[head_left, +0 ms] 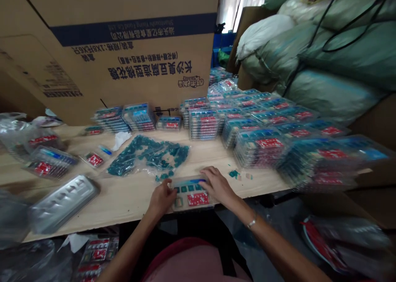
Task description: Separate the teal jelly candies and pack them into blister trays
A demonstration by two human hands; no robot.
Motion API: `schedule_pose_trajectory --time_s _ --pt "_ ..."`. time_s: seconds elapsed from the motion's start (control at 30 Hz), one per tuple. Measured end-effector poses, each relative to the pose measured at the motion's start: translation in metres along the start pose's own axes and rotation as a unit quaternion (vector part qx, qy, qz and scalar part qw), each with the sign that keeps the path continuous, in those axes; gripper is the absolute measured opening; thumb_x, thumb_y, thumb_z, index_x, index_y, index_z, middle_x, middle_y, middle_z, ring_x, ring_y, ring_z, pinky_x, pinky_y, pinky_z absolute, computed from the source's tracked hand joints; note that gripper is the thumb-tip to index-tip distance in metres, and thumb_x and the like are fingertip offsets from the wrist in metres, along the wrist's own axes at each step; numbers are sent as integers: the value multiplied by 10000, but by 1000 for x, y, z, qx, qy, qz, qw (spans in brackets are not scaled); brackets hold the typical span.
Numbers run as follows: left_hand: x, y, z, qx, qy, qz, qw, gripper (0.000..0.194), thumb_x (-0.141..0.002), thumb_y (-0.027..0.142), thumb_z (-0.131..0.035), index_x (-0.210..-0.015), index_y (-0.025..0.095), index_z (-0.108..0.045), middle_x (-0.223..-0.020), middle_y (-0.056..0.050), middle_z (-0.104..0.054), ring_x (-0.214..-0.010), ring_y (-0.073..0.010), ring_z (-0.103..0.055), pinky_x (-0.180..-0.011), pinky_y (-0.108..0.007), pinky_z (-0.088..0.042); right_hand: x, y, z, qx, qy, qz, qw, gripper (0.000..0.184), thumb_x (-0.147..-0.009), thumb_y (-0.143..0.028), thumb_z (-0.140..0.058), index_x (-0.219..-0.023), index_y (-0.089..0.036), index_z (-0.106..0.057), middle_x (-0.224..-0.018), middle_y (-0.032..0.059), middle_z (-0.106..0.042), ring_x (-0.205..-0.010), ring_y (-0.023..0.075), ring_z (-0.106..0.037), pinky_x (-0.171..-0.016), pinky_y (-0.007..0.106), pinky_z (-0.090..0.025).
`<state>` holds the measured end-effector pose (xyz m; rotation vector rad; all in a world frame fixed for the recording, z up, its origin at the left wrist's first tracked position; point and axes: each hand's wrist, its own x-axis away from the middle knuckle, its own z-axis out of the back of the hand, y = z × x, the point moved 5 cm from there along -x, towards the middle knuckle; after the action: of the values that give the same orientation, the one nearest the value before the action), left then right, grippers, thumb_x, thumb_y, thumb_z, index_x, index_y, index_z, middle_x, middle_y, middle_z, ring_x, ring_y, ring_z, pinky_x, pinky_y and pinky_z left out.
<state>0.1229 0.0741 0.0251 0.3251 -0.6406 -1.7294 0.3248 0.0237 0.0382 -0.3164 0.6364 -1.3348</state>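
A clear plastic tray (182,202) lies at the table's front edge before me. In it are a row of small green pieces (191,188), a red patterned packet (198,198), a blue item (198,181) along the top and a pale piece at the lower left. My left hand (162,197) is closed on the tray's left edge, thumb on top. My right hand (216,184) grips the upper right side, its curled fingers by the blue item. Just behind the tray, a clear bag (148,152) of green pieces lies spread out, some pieces loose at its mouth.
Stacks of filled trays (260,146) cover the table's right side, with more stacks (139,117) at the back. A silver moulded tray (64,203) lies left. Loose green scraps (234,174) sit right of my hands. A large carton (123,63) stands behind; bulging sacks (340,88) rise at right.
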Motion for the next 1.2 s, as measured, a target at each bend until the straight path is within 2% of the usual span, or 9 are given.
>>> schedule_pose_trajectory --time_s 0.13,0.27,0.43,0.5,0.63,0.77,0.87,1.03,1.2 --pt "3 1 -7 20 14 -18 1000 350 -753 218 -510 -1094 142 -530 -496 70 -521 -504 -140 -541 -516 -228 -339 17 -30 -20 78 -91 108 987 814 -602 -406 -778 -1301 -164 -439 -1462 171 -302 -1355 347 -223 -1080 536 -233" --pt "14 -13 4 110 49 -69 990 359 -759 324 -523 -1077 157 -538 -552 55 -540 -487 -126 -535 -492 -224 -386 35 -34 -37 159 -108 129 973 706 -684 -189 -688 -1335 -131 -423 -1459 189 -324 -1351 345 -262 -1072 515 -277" --pt "37 -89 83 65 320 -42 944 326 -783 456 -506 -947 185 -578 -607 33 -558 -476 -110 -514 -483 -218 -412 30 -48 6 96 -149 170 969 604 -733 -85 -514 -1328 -171 -458 -1268 130 -576 -1121 244 -566 -926 360 -465" --pt "42 -117 104 4 362 -23 932 309 -794 446 -486 -916 181 -586 -595 30 -554 -476 -115 -518 -488 -224 -417 3 -60 34 23 -155 173 972 579 -768 -80 -454 -1334 -206 -449 -1163 74 -645 -958 173 -640 -825 272 -499" --pt "36 -137 106 -73 308 -38 948 300 -829 432 -438 -924 188 -584 -600 25 -579 -489 -133 -567 -494 -235 -442 -97 -80 56 27 -28 176 984 502 -815 -136 -454 -1314 -191 -476 -1202 77 -620 -981 180 -621 -828 271 -474" --pt "32 -131 96 -113 279 -70 951 295 -871 418 -395 -954 192 -567 -666 6 -611 -544 -148 -619 -517 -248 -474 -213 -71 13 162 16 129 978 489 -832 -126 -453 -1315 -199 -475 -1191 91 -615 -997 207 -596 -848 295 -452" --pt "33 -129 92 -134 279 -82 947 250 -896 371 -383 -945 198 -556 -714 -4 -619 -568 -140 -631 -530 -240 -487 -275 -46 -26 242 29 89 966 470 -873 -162 -430 -1343 -170 -437 -1286 156 -534 -1135 257 -507 -935 357 -399" --pt "33 -135 86 -146 278 -75 946 189 -904 330 -411 -948 205 -545 -781 -17 -619 -602 -127 -638 -525 -218 -487 -322 7 -72 302 -13 -5 953 616 -873 -408 -495 -1388 -99 -358 -1407 241 -370 -1287 362 -328 -1007 511 -298" --pt "33 -134 84 -145 263 -64 952 193 -898 329 -422 -958 200 -551 -812 -35 -621 -591 -125 -626 -542 -226 -489 -328 20 -82 291 -8 -6 957 662 -870 -424 -489 -1398 -61 -321 -1444 262 -297 -1329 377 -252 -1029 540 -255"
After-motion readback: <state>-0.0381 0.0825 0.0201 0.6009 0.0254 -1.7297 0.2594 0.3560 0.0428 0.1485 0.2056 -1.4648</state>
